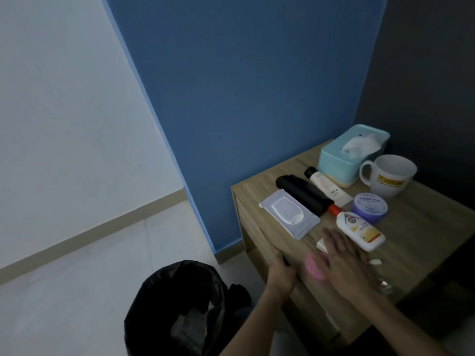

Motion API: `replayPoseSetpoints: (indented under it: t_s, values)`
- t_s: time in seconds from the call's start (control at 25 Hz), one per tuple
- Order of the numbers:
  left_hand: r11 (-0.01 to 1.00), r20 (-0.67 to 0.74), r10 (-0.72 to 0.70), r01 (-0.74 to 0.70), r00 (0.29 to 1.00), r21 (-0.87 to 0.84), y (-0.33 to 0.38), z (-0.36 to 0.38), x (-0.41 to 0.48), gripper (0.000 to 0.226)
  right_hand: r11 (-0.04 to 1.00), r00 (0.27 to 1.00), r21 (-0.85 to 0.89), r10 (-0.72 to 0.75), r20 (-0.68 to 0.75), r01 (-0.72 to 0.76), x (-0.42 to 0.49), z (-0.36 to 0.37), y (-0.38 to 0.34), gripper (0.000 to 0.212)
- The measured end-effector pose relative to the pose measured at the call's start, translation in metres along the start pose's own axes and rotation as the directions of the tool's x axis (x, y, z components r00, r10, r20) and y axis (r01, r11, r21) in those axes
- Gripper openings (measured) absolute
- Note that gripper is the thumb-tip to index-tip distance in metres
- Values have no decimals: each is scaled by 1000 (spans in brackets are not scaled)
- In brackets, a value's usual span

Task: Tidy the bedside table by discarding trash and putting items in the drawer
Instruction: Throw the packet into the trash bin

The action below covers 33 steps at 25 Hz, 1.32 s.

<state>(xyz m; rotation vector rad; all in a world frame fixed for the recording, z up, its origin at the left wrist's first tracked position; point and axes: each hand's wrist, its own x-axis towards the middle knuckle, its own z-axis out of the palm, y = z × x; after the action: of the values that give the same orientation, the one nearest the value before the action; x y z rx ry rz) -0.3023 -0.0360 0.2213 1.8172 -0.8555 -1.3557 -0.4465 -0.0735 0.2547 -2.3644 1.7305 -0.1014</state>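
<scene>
The wooden bedside table (424, 227) carries a wet-wipes pack (289, 214), a black case (303, 192), a cream tube (326, 186), a white lotion bottle (361, 231), a purple jar (370, 206), a pink round object (314, 265) and small white scraps (321, 244). My right hand (347, 263) lies flat, fingers spread, over the tabletop beside the pink object and the scraps. My left hand (281, 274) is cupped against the table's front edge, with something small and dark at its fingers. The drawer front (316, 312) below appears closed.
A teal tissue box (352, 154) and a white mug (388, 176) stand at the back of the table. A bin lined with a black bag (177, 307) sits on the floor to the left of the table. Blue wall behind, dark wall at right.
</scene>
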Motion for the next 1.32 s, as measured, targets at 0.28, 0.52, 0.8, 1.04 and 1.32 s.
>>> replayPoseSetpoints:
  t_s: [0.28,0.52,0.8,1.04,1.32]
  values:
    - [998,16,42,-41,999,-41,1,-12,-2,68,1000,999,6,2,-44,-2,3,-3,-6,64]
    - [850,-10,342,-305,940,430,-3,-28,-4,77,997,992,-41,61,-109,-66,35,-13,-7,64]
    - [472,258,381,-427,888,772,44,-3,13,65,979,979,-47,197,-58,-200,42,-11,32,67]
    - [528,229,363,-402,903,748,52,-3,14,84,980,982,-107,157,-103,-168,44,-23,25,73]
    - [779,-199,410,-228,890,584,-21,-92,-27,66,903,909,158,-368,-198,400,22,11,-115,53]
